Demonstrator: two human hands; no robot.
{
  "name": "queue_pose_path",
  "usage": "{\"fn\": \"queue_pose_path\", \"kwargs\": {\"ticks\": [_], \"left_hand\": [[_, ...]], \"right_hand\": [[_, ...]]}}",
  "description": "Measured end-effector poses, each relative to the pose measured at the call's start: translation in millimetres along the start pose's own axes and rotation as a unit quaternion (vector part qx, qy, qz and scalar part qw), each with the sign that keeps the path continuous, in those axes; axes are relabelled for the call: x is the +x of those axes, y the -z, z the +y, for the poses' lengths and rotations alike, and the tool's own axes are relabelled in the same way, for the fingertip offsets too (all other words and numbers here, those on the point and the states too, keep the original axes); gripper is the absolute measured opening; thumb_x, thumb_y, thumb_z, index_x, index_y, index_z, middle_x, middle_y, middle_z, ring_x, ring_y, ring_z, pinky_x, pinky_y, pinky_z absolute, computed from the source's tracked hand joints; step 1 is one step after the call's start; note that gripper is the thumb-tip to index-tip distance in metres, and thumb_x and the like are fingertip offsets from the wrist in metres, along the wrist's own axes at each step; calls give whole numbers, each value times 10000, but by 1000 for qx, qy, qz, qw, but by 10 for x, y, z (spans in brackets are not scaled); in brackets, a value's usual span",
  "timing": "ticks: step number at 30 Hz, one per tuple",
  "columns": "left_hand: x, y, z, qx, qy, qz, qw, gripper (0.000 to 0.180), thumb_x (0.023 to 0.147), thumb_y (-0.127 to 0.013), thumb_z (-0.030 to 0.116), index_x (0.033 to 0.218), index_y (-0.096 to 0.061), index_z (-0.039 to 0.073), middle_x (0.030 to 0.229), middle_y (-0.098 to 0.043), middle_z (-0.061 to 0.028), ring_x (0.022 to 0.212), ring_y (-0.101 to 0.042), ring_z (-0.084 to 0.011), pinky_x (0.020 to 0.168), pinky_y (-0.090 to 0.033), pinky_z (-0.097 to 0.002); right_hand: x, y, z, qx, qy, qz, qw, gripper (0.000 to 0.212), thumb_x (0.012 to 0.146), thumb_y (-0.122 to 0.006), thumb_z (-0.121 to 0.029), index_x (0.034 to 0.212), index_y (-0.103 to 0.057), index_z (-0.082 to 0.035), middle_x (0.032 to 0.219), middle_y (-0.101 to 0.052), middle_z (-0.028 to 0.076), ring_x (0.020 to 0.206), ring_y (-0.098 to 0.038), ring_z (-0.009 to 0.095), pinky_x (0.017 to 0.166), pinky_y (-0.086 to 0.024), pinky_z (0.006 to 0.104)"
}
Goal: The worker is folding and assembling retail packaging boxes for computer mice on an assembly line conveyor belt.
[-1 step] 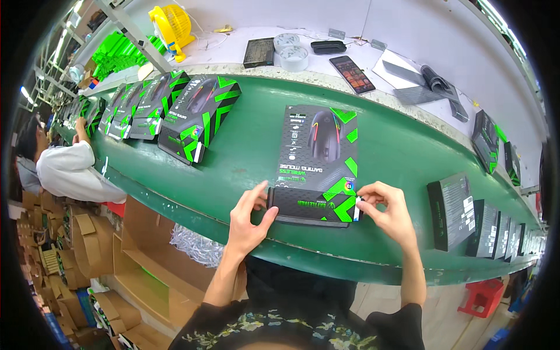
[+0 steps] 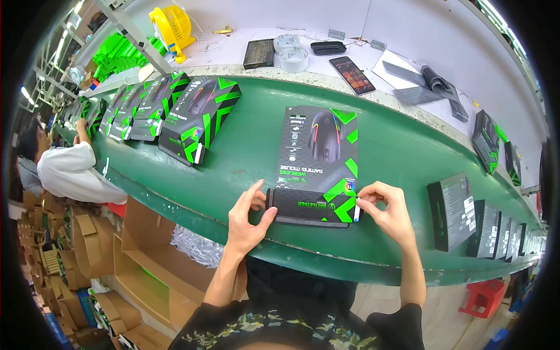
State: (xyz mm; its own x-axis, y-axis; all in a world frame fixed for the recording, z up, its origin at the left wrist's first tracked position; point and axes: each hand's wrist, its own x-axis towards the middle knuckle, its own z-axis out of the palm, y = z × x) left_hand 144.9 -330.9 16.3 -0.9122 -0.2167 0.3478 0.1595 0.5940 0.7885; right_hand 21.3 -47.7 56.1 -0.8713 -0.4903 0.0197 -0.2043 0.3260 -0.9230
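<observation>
A black and green gaming mouse box (image 2: 318, 157) lies flat in front of me on the green worktop, a mouse pictured on its upper face. Its near end is a dark flap panel (image 2: 303, 205) with green shapes and a small white sticker at the right. My left hand (image 2: 248, 219) is at the panel's left end, thumb against the edge and fingers spread apart. At the right end, my right hand (image 2: 385, 210) pinches the box's near corner by the sticker between thumb and forefinger. The undersides of the fingers are hidden.
Similar boxes (image 2: 201, 116) line the worktop (image 2: 251, 140) at left; several more (image 2: 452, 213) stand at right. Behind are a yellow fan (image 2: 172, 29), tape rolls (image 2: 293, 58) and a phone (image 2: 352, 74). A co-worker (image 2: 73, 166) sits at far left, above cartons (image 2: 154, 262).
</observation>
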Motion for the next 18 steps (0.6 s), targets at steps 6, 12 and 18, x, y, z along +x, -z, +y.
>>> {"fn": "queue_pose_path", "kwargs": {"ticks": [6, 12, 18], "left_hand": [[-55, 106, -49, -11, -12, 34, 999, 523, 760, -739, 32, 1262, -591, 12, 936, -644, -100, 722, -607, -181, 673, -486, -299], [22, 115, -37, -4, -29, 15, 999, 513, 738, -713, 13, 1237, -597, 0, 932, -633, -101, 725, -598, -171, 680, -480, -292], [27, 131, -61, -18, -38, 5, 999, 521, 734, -754, 26, 1232, -605, 9, 974, -644, -121, 746, -625, -190, 661, -488, -305]], "right_hand": [[34, -32, 79, -17, 44, -10, 999, 88, 796, -708, 2, 843, -638, 28, 726, -644, 69, 629, -574, 133, 608, -461, 268], [107, 19, 119, 27, -16, -50, 998, 99, 802, -697, 10, 837, -606, 29, 710, -628, 59, 629, -569, 122, 597, -459, 272], [31, -11, -15, -38, 4, -54, 998, 94, 830, -655, 16, 856, -566, 11, 783, -630, 97, 671, -608, 200, 615, -465, 306]]}}
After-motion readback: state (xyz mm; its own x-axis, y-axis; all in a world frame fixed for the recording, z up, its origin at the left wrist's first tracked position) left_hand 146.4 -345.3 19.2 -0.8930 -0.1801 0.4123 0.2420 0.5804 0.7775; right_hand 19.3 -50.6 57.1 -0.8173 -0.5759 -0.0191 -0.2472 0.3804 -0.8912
